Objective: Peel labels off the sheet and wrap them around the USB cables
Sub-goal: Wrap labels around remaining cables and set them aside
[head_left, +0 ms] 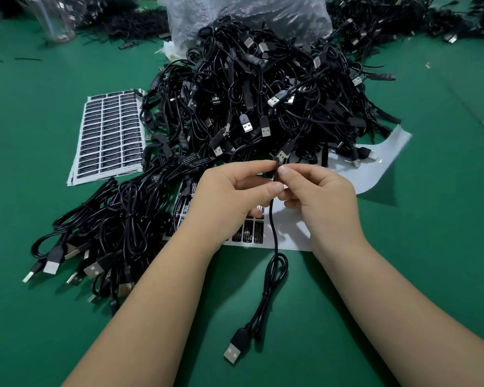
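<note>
Both hands meet just this side of the big heap of black USB cables, and everything else is placed from that heap. The left hand and the right hand each pinch, with thumb and forefinger, the same short stretch of one thin black USB cable. At that pinch the cable stands roughly upright, its small plug end pointing up toward the heap. Whether a label is already between the fingertips I cannot tell.

From the pinch the cable hangs toward the person, loops once on the green desk and ends in a silver USB plug lying nearest the viewer. Neither hand is clearly nearer; they share the grip evenly.

Under the hands lies one white, partly stripped label sheet, with a few black labels left near the left wrist. One stack of full label sheets lies left of the heap. A smaller bundle of cables sits left of the hands; cables are too many to count.
</note>
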